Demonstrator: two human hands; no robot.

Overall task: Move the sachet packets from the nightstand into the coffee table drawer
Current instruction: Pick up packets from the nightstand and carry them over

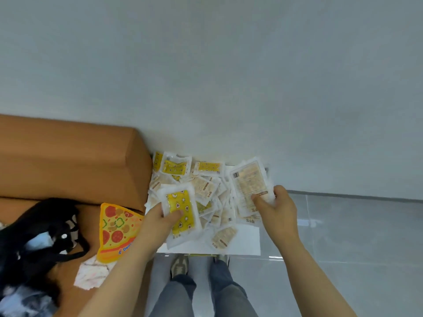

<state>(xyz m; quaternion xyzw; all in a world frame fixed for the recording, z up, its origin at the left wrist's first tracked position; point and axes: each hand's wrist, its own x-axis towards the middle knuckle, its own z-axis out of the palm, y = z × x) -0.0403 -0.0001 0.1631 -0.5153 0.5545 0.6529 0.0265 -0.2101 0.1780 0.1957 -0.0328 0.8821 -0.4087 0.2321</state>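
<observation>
The left hand (163,221), just left of the frame's centre, pinches a yellow sachet (180,210) with the thumb on its printed face and the fingers beneath. The sachet carries a pattern of small white and red figures, and its lettering is too blurred to read. Right of centre, the right hand (278,209) curls its fingers round the lower edge of a stack of pale sachets (249,185). The top one shows a barcode and dense print that cannot be read. Between the hands a loose pile of sachets (206,188) covers the white nightstand (242,244), which stands against the wall. At lower left a pizza-slice shape (115,229) with blue letters "Dom" lies on an orange-brown cushion (68,156), beside a black bag (41,234).
</observation>
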